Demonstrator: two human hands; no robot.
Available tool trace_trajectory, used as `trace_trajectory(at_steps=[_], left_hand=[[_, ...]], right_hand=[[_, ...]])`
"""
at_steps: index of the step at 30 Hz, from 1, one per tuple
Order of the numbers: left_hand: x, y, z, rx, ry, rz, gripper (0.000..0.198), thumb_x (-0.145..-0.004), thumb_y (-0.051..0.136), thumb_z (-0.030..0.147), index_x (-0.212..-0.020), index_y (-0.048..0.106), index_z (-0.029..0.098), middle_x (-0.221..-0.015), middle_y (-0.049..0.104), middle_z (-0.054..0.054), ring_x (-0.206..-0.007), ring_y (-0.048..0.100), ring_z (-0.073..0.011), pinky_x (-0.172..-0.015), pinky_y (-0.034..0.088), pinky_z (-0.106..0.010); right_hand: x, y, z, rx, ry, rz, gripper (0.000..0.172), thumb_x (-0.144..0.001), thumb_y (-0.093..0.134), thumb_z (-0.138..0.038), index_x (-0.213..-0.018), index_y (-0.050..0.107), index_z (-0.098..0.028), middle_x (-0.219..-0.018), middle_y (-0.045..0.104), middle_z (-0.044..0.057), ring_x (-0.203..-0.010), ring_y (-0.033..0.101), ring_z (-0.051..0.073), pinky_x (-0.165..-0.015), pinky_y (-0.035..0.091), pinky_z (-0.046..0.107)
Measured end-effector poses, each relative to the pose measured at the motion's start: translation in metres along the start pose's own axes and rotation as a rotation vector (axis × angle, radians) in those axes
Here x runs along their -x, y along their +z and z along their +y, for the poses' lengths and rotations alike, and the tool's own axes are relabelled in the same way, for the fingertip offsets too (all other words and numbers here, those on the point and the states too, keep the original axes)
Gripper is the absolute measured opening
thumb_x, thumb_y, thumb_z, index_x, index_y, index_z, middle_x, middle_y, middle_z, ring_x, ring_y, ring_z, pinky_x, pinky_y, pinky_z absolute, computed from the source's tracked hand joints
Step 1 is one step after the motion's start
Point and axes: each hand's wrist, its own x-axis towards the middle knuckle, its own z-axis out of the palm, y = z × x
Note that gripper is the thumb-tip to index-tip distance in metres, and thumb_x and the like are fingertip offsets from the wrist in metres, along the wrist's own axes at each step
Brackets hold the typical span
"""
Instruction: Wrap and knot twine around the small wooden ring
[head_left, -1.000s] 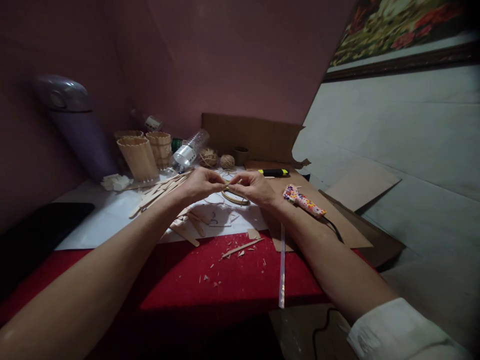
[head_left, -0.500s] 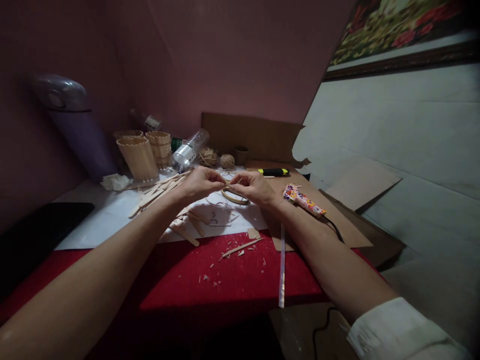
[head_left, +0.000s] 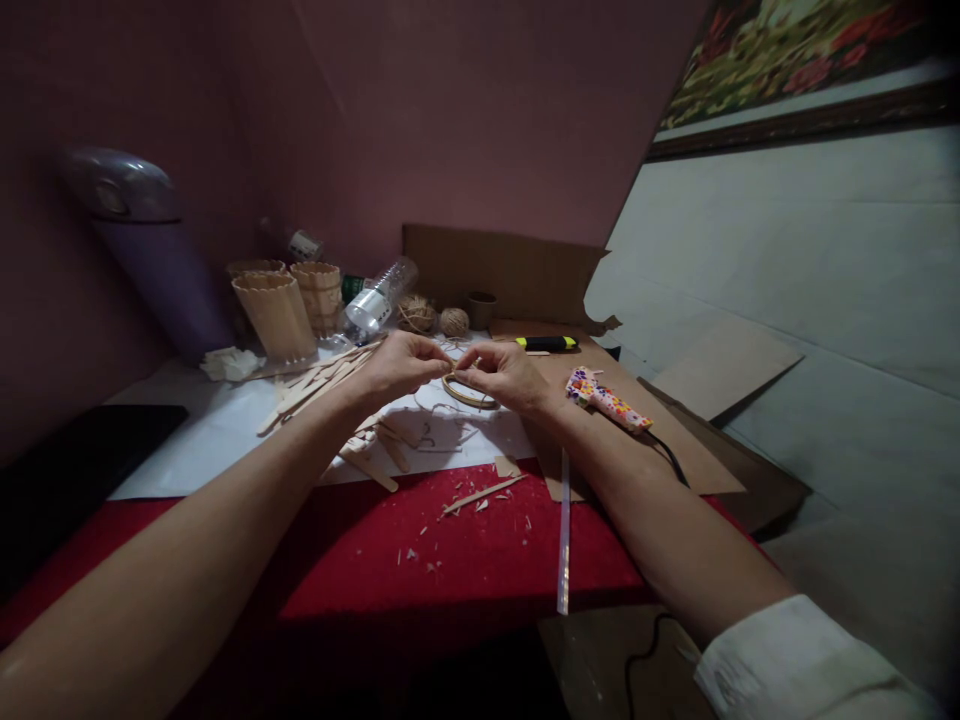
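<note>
My left hand [head_left: 405,362] and my right hand [head_left: 501,372] meet over the white paper [head_left: 480,440], fingertips almost touching. Each pinches, thumb against fingers, at a thin strand of twine [head_left: 431,406] that loops down onto the paper. The held bit is mostly hidden by my fingers. Just under them is a yellowish ring [head_left: 472,402], partly covered by my right hand; I cannot tell whether the twine goes round it. Behind my hands sit two balls of twine, a larger one [head_left: 416,313] and a smaller one [head_left: 454,322].
Wooden craft sticks [head_left: 322,385] lie by my left forearm. Stick-covered cups [head_left: 276,315] and a plastic bottle [head_left: 381,298] stand behind. On cardboard [head_left: 637,390] at right are a flowered glue gun [head_left: 609,400] and a cutter knife [head_left: 551,344]. A clear ruler-like strip [head_left: 564,550] overhangs the red cloth [head_left: 480,560].
My right fingertips have shifted very slightly left, toward the left hand's. Both hands keep their pinch, and the things on the table look unmoved.
</note>
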Motion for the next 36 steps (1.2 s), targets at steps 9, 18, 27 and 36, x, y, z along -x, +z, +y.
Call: trace_trajectory(at_steps=[9,18,27,36], left_hand=[[0.0006,-0.0009,0.0005,0.029,-0.009,-0.019,0.015,-0.067,0.06,0.024,-0.068,0.066,0.01,-0.046,0.04,0.005,-0.041,0.033,-0.0055,-0.04,0.025,-0.021],[0.003,-0.0001,0.0031,0.04,-0.021,-0.022,0.01,-0.065,0.058,0.02,-0.065,0.063,0.011,-0.047,0.043,0.004,-0.042,0.034,-0.0055,-0.041,0.025,-0.021],[-0.0009,-0.0025,-0.0025,0.081,-0.037,-0.02,0.012,-0.065,0.062,0.021,-0.068,0.065,0.011,-0.048,0.045,0.003,-0.043,0.036,-0.0056,-0.041,0.026,-0.021],[-0.0024,-0.0032,-0.0048,0.075,-0.036,-0.025,0.016,-0.065,0.065,0.024,-0.072,0.067,0.009,-0.047,0.044,0.004,-0.043,0.036,-0.0055,-0.041,0.026,-0.021]], right_hand=[[0.0007,-0.0014,-0.0005,-0.004,0.027,-0.011,0.016,-0.076,0.062,-0.03,-0.074,0.064,-0.014,-0.052,0.043,-0.005,-0.05,0.031,0.006,-0.05,0.022,0.023],[0.0001,-0.0022,0.0015,0.009,0.021,-0.007,0.018,-0.075,0.062,-0.031,-0.074,0.065,-0.014,-0.052,0.043,-0.005,-0.049,0.032,0.005,-0.049,0.023,0.022],[-0.0007,-0.0037,0.0025,-0.035,0.041,-0.007,0.023,-0.074,0.063,-0.035,-0.075,0.065,-0.013,-0.055,0.048,-0.003,-0.049,0.034,0.005,-0.047,0.023,0.021],[-0.0012,-0.0034,-0.0003,-0.06,0.009,-0.011,0.026,-0.073,0.064,-0.039,-0.075,0.066,-0.013,-0.06,0.052,-0.001,-0.054,0.038,0.006,-0.049,0.027,0.021]])
